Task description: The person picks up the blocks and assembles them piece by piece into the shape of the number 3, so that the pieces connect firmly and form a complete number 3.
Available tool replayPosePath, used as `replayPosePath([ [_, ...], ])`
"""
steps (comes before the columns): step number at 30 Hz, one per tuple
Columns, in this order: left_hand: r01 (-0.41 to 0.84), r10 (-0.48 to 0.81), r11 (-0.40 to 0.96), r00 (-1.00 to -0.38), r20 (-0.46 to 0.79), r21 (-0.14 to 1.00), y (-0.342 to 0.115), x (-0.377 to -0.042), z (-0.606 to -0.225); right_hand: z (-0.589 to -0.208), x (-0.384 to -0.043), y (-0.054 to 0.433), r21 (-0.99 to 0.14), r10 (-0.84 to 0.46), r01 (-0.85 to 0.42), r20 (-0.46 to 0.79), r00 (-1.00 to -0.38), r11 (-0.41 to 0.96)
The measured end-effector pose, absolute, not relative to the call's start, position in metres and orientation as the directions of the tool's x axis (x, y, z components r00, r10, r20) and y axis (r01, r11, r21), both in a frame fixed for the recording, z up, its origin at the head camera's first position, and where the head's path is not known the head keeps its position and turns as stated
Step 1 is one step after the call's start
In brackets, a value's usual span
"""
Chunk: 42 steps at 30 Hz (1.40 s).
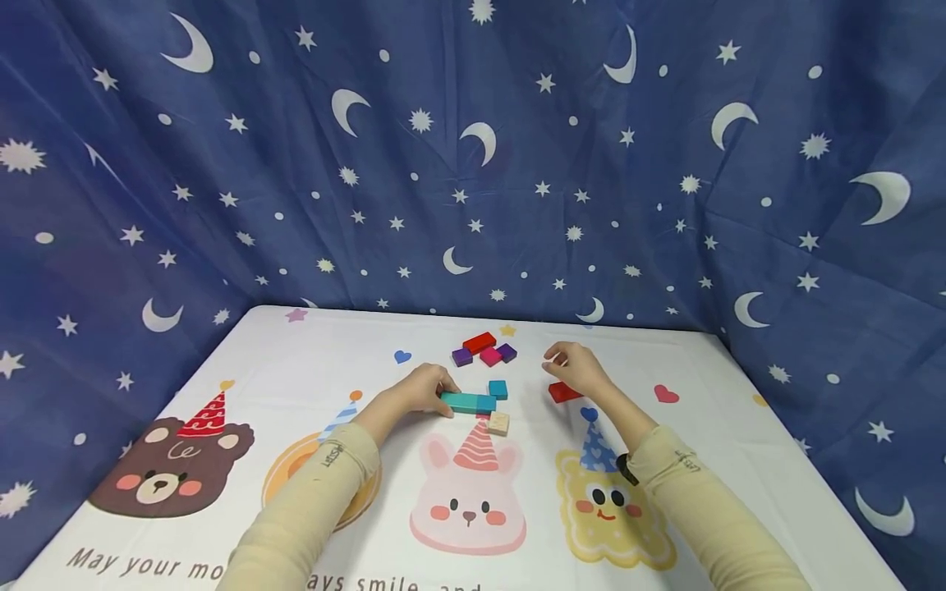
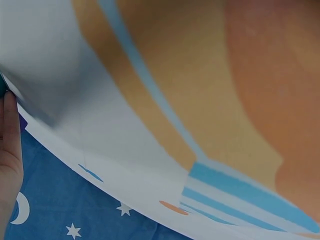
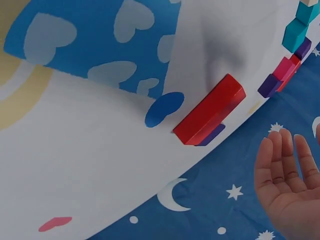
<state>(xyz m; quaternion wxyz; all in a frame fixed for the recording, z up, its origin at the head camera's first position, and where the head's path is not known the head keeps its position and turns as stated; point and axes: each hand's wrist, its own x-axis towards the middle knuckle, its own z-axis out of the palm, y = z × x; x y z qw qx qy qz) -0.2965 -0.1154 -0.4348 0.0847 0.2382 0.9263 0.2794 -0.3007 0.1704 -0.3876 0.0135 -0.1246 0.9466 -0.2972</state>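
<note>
My left hand [image 1: 427, 388] pinches the left end of a long teal block [image 1: 461, 402], thumb on the near side and fingers on the far side. A blue piece [image 1: 485, 404] continues the row at its right end. Just behind sits a small blue block [image 1: 498, 389], and a plain wooden block [image 1: 498, 423] lies in front. My right hand [image 1: 580, 369] hovers with loosely bent fingers and nothing in them. Below it on the table is a long red block [image 3: 210, 110], with a purple block [image 3: 212, 135] beside it in the right wrist view.
Farther back lie another red block [image 1: 479, 342], a pink block [image 1: 491, 356] and two purple blocks [image 1: 461, 357]. The white tablecloth [image 1: 414, 492] is printed with cartoon animals. A dark blue curtain [image 1: 517, 246] with moons and stars stands behind the table.
</note>
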Motion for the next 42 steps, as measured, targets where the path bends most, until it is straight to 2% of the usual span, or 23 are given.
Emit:
replayPosePath([
  [14, 0.391, 0.48, 0.732, -0.877, -0.016, 0.558, -0.117, -0.299, -0.433, -0.39, -0.312, 0.18, -0.498, -0.194, -0.207, 0.08, -0.978, 0.842],
  [30, 0.371, 0.469, 0.728, -0.883, -0.024, 0.576, -0.116, -0.296, -0.438, -0.418, -0.318, 0.188, -0.456, -0.163, -0.183, 0.084, -0.983, 0.871],
  [42, 0.374, 0.473, 0.737, -0.88, -0.035, 0.563, -0.116, -0.298, -0.436, -0.432, -0.32, 0.192, -0.332, -0.202, -0.237, 0.139, -0.97, 0.913],
])
